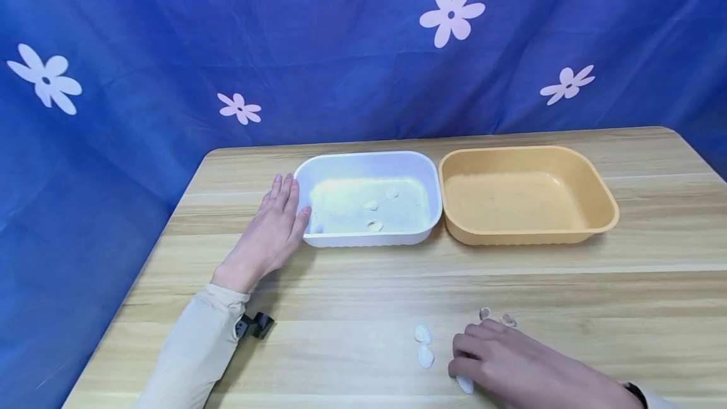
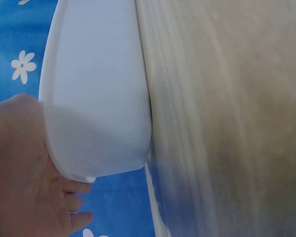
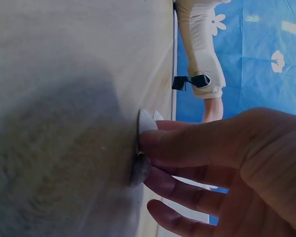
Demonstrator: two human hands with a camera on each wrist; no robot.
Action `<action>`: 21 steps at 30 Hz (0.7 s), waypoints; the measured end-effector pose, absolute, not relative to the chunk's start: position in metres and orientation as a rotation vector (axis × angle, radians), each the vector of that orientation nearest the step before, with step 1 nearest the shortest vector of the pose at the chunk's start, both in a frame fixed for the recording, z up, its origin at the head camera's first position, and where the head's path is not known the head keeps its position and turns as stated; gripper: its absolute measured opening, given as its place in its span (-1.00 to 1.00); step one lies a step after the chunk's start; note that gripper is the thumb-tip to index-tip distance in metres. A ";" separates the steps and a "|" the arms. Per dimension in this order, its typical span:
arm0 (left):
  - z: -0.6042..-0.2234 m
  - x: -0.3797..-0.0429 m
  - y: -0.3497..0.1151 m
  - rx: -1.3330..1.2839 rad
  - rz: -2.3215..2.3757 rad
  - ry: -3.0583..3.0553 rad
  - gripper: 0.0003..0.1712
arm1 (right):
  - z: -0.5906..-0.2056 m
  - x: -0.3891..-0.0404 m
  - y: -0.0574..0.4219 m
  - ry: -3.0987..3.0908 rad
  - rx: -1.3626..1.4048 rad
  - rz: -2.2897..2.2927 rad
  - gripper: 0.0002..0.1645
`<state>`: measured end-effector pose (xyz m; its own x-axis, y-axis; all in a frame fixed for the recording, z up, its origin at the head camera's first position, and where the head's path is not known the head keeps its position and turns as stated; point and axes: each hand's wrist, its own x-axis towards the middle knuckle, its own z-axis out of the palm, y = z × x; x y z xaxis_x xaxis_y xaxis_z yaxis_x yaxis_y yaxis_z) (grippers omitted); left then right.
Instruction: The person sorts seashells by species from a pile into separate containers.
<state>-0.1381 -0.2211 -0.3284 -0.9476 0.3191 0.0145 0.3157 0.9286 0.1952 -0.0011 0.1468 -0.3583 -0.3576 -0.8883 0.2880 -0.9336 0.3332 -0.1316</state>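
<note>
My left hand (image 1: 269,229) rests with straight fingers against the left rim of a white plastic bin (image 1: 372,240), its palm facing the bin in the left wrist view. Low over the table, my right hand (image 1: 511,361) pinches a white seashell (image 3: 147,122) between thumb and fingers. A darker seashell (image 3: 139,171) sits right beside the thumb tip in the right wrist view. Two white seashells (image 1: 426,356) lie just left of this hand, and two brownish seashells (image 1: 508,320) lie beyond its knuckles. Inside the white bin are several pale shells (image 1: 375,226).
A yellow-orange plastic bin (image 1: 522,238) stands against the right side of the white one, on the wood-grain table (image 1: 341,308). Behind the table hangs a blue curtain (image 1: 352,49) with flower prints. A black wrist mount (image 1: 255,326) sticks out from the left sleeve.
</note>
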 end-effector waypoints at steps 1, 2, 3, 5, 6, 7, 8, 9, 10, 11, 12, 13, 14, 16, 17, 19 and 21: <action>-0.328 -0.138 -0.221 0.502 0.308 3.066 -0.22 | -0.359 -0.001 0.146 -2.415 1.667 0.410 -0.70; -0.328 -0.138 -0.221 0.498 0.310 3.064 -0.22 | -0.360 -0.001 0.146 -2.406 1.663 0.416 -0.70; -0.328 -0.137 -0.222 0.493 0.316 3.061 -0.22 | -0.361 -0.002 0.146 -2.396 1.661 0.419 -0.68; -0.327 -0.137 -0.222 0.489 0.319 3.058 -0.21 | -0.362 -0.002 0.145 -2.376 1.660 0.422 -0.66; -0.327 -0.137 -0.222 0.485 0.322 3.053 -0.21 | -0.363 -0.002 0.145 -2.368 1.660 0.423 -0.65; -0.327 -0.137 -0.222 0.482 0.322 3.050 -0.20 | -0.363 -0.002 0.145 -2.365 1.661 0.428 -0.64; -0.327 -0.137 -0.222 0.479 0.324 3.048 -0.20 | -0.363 -0.003 0.144 -2.364 1.661 0.431 -0.64; -0.327 -0.137 -0.222 0.482 0.322 3.049 -0.20 | -0.363 -0.003 0.144 -2.366 1.659 0.434 -0.64; -0.327 -0.137 -0.222 0.486 0.318 3.050 -0.19 | -0.362 -0.003 0.143 -2.373 1.655 0.440 -0.64; -0.326 -0.137 -0.222 0.489 0.316 3.052 -0.19 | -0.362 -0.002 0.143 -2.381 1.646 0.447 -0.65; -0.326 -0.137 -0.222 0.493 0.315 3.054 -0.20 | -0.361 -0.002 0.142 -2.391 1.643 0.457 -0.66; -0.326 -0.137 -0.222 0.495 0.314 3.055 -0.20 | -0.359 -0.002 0.142 -2.405 1.638 0.466 -0.68; -0.326 -0.137 -0.222 0.497 0.311 3.057 -0.20 | -0.358 -0.002 0.142 -2.431 1.633 0.481 -0.70; -0.326 -0.136 -0.222 0.495 0.309 3.057 -0.20 | -0.355 -0.002 0.141 -2.467 1.620 0.509 -0.78; -0.326 -0.136 -0.222 0.494 0.309 3.057 -0.20 | -0.354 -0.003 0.141 -2.480 1.618 0.530 -0.80; -0.327 -0.135 -0.223 0.494 0.311 3.054 -0.20 | -0.352 -0.004 0.140 -2.523 1.614 0.589 -0.80; -0.327 -0.135 -0.223 0.499 0.318 3.054 -0.20 | -0.351 -0.007 0.140 -2.505 1.618 0.616 -0.80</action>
